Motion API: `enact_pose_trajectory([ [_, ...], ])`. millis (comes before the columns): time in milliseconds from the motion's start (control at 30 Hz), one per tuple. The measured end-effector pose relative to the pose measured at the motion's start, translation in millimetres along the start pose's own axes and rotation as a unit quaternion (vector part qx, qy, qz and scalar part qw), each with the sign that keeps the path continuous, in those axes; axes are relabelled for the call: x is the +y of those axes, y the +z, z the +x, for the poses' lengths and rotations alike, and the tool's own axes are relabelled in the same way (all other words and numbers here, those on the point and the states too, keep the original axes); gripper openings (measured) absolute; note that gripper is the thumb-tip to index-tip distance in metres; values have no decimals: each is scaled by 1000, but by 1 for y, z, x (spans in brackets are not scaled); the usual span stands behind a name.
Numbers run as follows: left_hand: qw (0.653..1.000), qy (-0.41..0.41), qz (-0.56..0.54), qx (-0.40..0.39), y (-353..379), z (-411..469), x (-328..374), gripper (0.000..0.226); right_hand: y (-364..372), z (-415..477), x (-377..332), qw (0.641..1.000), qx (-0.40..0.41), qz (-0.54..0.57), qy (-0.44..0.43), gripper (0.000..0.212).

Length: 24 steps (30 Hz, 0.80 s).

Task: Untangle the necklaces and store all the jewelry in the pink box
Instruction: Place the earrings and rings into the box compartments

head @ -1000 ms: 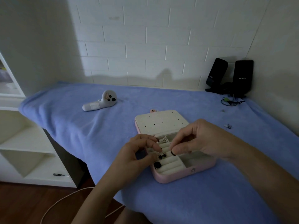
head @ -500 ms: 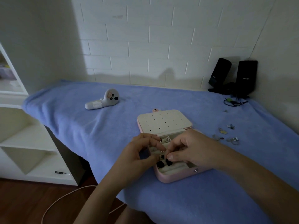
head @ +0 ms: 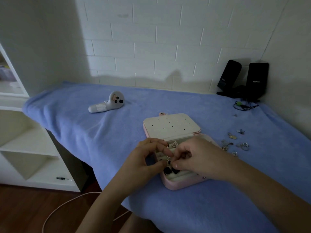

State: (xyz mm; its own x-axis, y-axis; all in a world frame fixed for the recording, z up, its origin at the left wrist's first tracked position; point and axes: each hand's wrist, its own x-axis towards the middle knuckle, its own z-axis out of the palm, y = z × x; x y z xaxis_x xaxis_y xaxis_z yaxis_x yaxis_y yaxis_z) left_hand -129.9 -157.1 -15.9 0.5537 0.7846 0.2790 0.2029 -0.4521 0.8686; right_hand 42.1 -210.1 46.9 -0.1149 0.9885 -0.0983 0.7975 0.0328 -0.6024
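The pink box (head: pixel 178 184) lies open on the blue cloth, its cream lid (head: pixel 171 126) with small holes folded back. Both hands hover over its ring rolls. My left hand (head: pixel 144 158) pinches a small silver ring with a dark stone (head: pixel 168 157) between thumb and forefinger. My right hand (head: pixel 196 158) has its fingers curled down beside that ring, thumb tip at the rolls. Two black-stoned pieces (head: pixel 170 170) sit in the rolls below. A heart-shaped silver piece (head: pixel 175 144) lies in the back compartment. Loose jewelry (head: pixel 235 143) is scattered on the cloth to the right.
A white handheld controller (head: pixel 107 103) lies at the back left of the blue cloth (head: pixel 101 140). Two black speakers (head: pixel 244 79) with cables stand in the far right corner. White shelves (head: pixel 21 145) are at left, and a cable runs over the wooden floor.
Both hands shifted slightly toward the box's front rolls. The right hand came lower over the box. The view shifted, bringing the loose jewelry at right into sight.
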Motion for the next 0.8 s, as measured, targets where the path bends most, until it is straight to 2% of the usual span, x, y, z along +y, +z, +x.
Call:
enact_pose_trajectory([
  [167,1000,-2,-2,-11,-1,0,-2,23,-1,-1,1,1000,23,8,-18,18],
  [333,1000,1,-3,-16,-3,1,-1,27,-3,-2,10,999,41,-5,-27,15],
  [567,1000,-3,3,-30,-4,1,-2,29,-4,-5,13,991,10,-20,-129,11],
  [800,998,-24,-14,-48,-5,3,0,28,-3,-4,15,989,2,-25,-148,12],
])
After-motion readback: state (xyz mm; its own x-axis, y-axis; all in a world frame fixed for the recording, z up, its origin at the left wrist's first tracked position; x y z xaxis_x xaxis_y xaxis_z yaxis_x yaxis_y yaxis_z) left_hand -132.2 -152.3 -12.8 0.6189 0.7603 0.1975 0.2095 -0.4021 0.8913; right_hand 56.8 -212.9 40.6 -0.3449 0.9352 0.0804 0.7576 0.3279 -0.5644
